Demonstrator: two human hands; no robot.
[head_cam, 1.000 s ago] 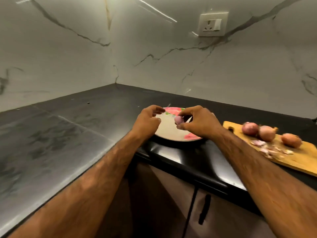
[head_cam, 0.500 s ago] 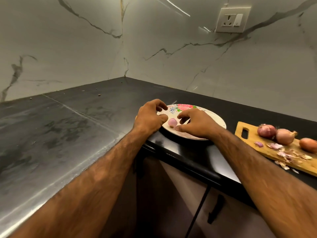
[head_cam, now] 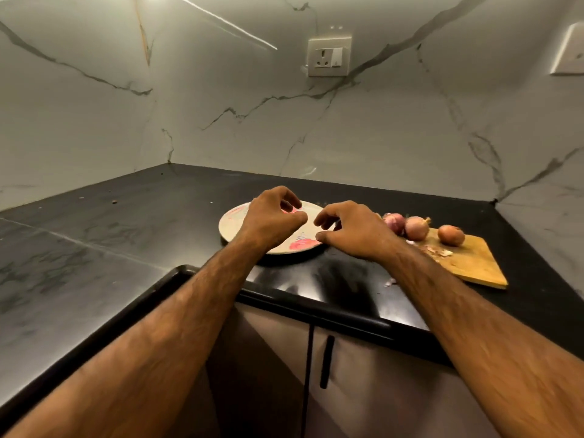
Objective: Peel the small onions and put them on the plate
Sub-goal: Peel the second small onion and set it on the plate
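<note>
Left hand: held over the plate, fingers loosely curled with the thumb set apart from them; nothing was seen to be gripped.

Right hand: held over the plate's right edge, just beside the left hand; thumb and forefinger were parted with a gap between them, the other fingers loosely bent; nothing was seen to be pinched.

Plate: pale, round, marked with pink and red patterning; placed flat on the counter near its front edge; its middle was covered by both hands, so what lay there could not be told.

Small onions, three, unpeeled: a purple-red one, partly hidden behind the right hand; a pinkish one touching it; an orange-brown one set a little apart to the right; all were lined up on the far end of the cutting board.

Cutting board: wooden, laid on the counter just right of the plate; scraps of onion skin were scattered on it near the onions.

Counter: dark, glossy, L-shaped, run into a corner.

Wall: white marble with grey veins; a socket was mounted on it above the plate.

Cabinet handle: black, vertical, fixed below the counter edge.
</note>
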